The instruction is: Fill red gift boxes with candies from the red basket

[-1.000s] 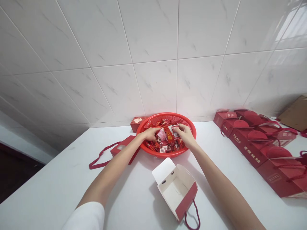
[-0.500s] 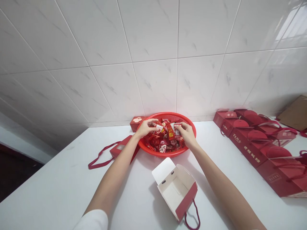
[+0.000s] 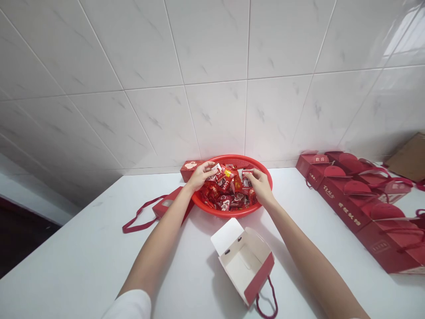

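Basically, both hands are at the red basket [image 3: 229, 214], working the wrapped sweets [image 3: 225, 204]. Left hand [image 3: 198, 177] has thumb and fingers pinching a white-and-red packet [image 3: 217, 169] over the left half of the pile; right hand [image 3: 260, 186] pinches another small packet [image 3: 246, 177] on the right side. Best practice, as judged from here: grip by the wrapper edge with light fingertip pressure, lift straight up so neighbours don't snag, clear the rim before crossing it. Containers: basket is well loaded, mostly red wrappers, sweets overlapping. Carton [image 3: 260, 277] just in front has its lid flap up; visible interior is bare white card, cord handle hanging off the near side. Red boxes [image 3: 345, 208] stand packed together at right on the white surface [image 3: 83, 252]; contents can't be told, tops cover them.
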The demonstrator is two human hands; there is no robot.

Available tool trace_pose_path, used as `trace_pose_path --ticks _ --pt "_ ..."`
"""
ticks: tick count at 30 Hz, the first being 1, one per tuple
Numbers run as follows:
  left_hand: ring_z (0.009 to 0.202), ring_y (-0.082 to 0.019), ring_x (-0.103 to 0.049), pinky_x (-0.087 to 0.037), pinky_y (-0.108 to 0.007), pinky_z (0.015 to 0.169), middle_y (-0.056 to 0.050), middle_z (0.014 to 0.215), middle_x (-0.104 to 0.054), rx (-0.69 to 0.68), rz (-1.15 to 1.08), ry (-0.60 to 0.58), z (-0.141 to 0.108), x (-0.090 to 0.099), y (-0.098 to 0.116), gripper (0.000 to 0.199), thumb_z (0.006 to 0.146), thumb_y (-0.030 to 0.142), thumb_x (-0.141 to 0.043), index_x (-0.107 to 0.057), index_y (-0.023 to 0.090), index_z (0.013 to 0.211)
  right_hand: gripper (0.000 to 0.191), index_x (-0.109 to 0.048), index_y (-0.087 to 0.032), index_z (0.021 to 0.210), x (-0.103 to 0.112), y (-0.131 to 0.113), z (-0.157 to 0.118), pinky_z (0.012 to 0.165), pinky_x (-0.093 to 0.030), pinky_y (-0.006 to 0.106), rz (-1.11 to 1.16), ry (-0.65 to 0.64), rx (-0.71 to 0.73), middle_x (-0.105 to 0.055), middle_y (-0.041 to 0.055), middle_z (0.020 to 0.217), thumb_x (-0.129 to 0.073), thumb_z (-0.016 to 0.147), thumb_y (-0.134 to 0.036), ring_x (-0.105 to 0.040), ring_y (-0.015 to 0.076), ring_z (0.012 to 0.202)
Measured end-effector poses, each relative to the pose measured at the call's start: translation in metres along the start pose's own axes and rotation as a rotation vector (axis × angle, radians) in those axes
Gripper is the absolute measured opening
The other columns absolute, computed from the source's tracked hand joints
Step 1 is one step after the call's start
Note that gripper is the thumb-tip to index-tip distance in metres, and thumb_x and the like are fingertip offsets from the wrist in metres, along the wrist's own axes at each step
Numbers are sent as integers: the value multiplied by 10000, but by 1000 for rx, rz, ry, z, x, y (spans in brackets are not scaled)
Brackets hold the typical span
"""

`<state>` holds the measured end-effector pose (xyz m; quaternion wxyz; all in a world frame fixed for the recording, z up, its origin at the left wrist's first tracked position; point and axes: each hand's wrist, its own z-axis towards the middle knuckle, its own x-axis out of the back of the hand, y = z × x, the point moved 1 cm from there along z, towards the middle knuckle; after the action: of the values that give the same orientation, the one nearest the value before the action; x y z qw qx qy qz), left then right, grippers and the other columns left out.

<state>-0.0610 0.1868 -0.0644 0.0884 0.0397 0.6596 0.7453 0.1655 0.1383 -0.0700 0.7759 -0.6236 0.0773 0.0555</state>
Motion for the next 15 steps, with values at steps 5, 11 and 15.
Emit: trace_pose_path --ticks 5,11,15 --pt "625 -136 -654 -522 -254 638 16 726 -703 54 9 -24 -2 -1 1 646 527 443 -899 -570 163 1006 272 -556 -209 657 1 1 1 579 -408 279 -28 5 11 -619 -11 656 -684 701 -444 -523 154 627" --pt "679 -167 -690 -535 -272 665 -19 768 -742 56 91 -17 -3 0 -1 715 523 481 -895 -629 148 1097 282 -545 -213 652 1 4 2 588 -394 290 -39 16 31 -605 -12 657 -684 717 -449 -511 154 620" --pt "785 -213 -711 -551 -311 727 -59 829 -765 60 140 -26 -4 -1 -1 768 513 490 -898 -669 130 1151 294 -520 -216 636 1 2 2 581 -376 289 -48 29 34 -570 -17 637 -682 710 -450 -480 149 604"
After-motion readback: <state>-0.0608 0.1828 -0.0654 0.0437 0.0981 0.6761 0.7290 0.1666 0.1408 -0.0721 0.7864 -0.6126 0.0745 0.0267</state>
